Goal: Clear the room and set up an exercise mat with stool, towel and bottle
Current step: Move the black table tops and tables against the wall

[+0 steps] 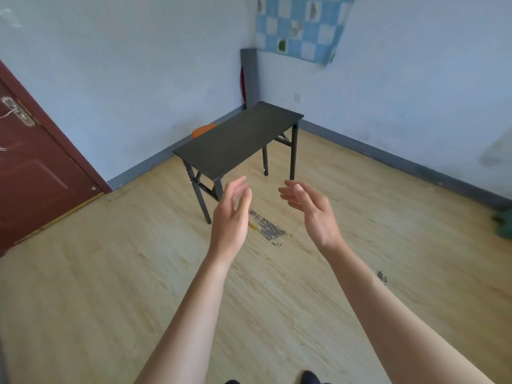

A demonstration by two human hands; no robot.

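A black folding table (238, 139) stands in the far corner of the room with nothing on its top. Behind it a grey rolled mat (249, 76) leans upright in the corner, with something dark red beside it. An orange stool (203, 129) peeks out behind the table's left end by the wall. My left hand (231, 214) and my right hand (313, 212) are raised in front of me, palms facing each other, fingers apart, holding nothing. Both hover short of the table's near edge. No towel or bottle is visible.
A dark red door (33, 173) is on the left wall. A blue checked cloth (302, 26) hangs on the right wall. The wooden floor (110, 273) has a dark scuffed patch (267, 228). A green object (504, 225) lies at the right edge.
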